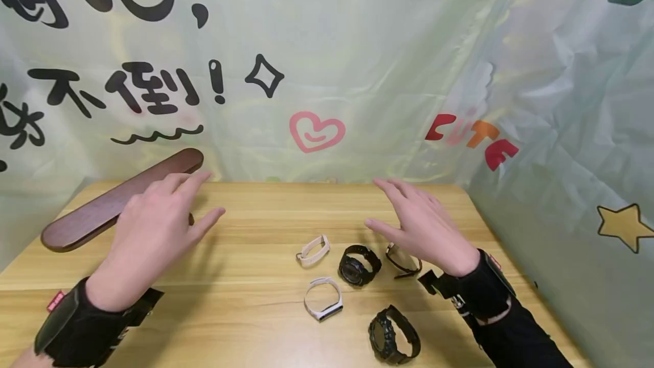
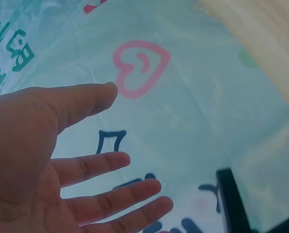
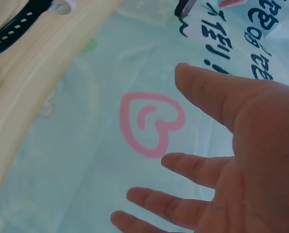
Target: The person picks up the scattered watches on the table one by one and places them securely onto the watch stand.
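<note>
Just right of the middle black watch (image 1: 352, 271) on the counter (image 1: 255, 209), I see one slim watch (image 1: 407, 274); left hand (image 1: 155, 217) and right hand (image 1: 423, 223) hover empty, fingers (image 3: 171, 201) apart. A light pinch seems best.

L hand (image 2: 38, 160) spread, pink heart (image 2: 146, 63) bhd

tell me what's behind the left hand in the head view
A long brown bar, both ends showing. The left hand covers part of its near edge; that covered stretch cannot be seen.
</note>
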`<state>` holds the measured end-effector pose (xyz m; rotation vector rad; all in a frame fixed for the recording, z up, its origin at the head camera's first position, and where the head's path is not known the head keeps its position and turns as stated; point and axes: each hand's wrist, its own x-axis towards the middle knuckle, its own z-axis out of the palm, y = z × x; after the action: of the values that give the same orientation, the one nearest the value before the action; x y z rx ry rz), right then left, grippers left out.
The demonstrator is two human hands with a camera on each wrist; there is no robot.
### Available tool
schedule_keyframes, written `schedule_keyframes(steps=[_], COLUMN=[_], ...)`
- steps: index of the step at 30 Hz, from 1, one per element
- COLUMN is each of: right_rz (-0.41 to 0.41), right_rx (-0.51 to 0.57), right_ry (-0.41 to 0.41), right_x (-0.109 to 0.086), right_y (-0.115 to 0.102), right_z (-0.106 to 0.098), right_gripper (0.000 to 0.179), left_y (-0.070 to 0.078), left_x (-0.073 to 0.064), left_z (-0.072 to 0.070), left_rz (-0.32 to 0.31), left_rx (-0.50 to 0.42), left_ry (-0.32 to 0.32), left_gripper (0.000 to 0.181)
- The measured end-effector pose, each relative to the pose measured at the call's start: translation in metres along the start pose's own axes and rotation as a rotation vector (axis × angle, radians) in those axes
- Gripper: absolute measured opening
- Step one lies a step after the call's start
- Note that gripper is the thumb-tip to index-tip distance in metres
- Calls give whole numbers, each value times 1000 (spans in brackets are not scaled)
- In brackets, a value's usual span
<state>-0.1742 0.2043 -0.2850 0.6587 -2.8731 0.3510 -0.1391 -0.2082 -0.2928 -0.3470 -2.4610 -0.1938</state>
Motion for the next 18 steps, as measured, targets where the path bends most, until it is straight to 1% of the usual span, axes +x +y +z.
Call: schedule_keyframes(steps=[2, 4, 8, 12, 16, 18], right_rz=[-17, -42, -90, -129, -177, -194], right_rx=[8, 18, 41, 67, 80, 88], right_ry=[-11, -16, -22, -28, -35, -48], right_x=[9, 18, 38, 60, 84, 96], right_y=[-5, -11, -27, -43, -60, -68], right_z=[-1, -2, -3, -3, 0, 3], right_gripper=[80, 78, 76, 72, 67, 64], left_y=[-4, -9, -20, -33, -48, -56], left_x=[-2, -5, -10, -18, -27, -32], left_z=[-5, -12, -24, -35, -44, -47], left_rz=[9, -1, -54, -120, -164, -175], left_rx=[0, -1, 0, 22, 51, 65], left_ry=[23, 34, 27, 6, 5, 9], left_gripper=[64, 62, 59, 56, 55, 56])
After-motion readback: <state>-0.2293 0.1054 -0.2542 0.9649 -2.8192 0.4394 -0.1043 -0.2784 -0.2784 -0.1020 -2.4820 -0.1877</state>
